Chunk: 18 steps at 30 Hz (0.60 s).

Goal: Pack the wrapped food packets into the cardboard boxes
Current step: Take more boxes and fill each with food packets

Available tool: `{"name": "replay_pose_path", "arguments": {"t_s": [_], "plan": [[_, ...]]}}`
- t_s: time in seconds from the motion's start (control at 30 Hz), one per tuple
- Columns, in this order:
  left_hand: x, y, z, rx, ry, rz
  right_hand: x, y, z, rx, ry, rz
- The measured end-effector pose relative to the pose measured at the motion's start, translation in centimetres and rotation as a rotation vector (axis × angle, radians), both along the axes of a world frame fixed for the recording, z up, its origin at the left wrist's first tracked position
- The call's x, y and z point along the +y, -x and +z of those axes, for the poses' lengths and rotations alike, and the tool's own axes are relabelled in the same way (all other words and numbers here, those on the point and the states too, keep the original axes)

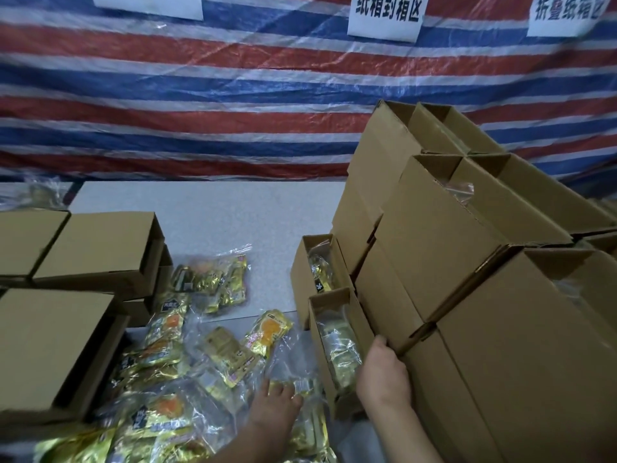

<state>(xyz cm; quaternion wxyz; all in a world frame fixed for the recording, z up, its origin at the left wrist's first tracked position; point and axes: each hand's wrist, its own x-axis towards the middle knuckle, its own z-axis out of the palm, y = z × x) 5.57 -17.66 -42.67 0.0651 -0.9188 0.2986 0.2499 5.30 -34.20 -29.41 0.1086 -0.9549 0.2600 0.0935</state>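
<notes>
On the counter (213, 208) there's a loose heap of wrapped food packets (230, 352), gold foil pouches with orange pictures, each in a crinkly clear outer bag. I'd guess they're light and floppy, and that clear film looks slippery, so I'd pinch one by the pouch body rather than by the loose plastic edge. The left hand (277, 404) is down on the heap with its fingers curled onto one small gold packet (293, 385), seemingly picking it up. The right hand (384, 372) holds the front corner of the stacked cardboard boxes (450, 235), thumb hooked over the edge. Just left of it, two open narrow boxes (334, 332) already have packets in them. More closed boxes (96, 248) sit at far left.
</notes>
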Motion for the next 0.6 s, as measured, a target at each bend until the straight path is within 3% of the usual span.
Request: {"name": "replay_pose_path", "arguments": {"t_s": [0.23,0.43,0.6], "plan": [[0.1,1.1,1.3,0.034,0.119,0.099,0.2,0.0,-1.8,0.01,-0.039,0.001],[0.7,1.7,2.7,0.054,0.261,0.316,-0.3,1.2,-3.4,0.015,-0.144,-0.033],[1.4,2.3,3.4,0.08,0.357,0.395,0.0,1.8,-3.0,-0.05,-0.071,0.002]]}}
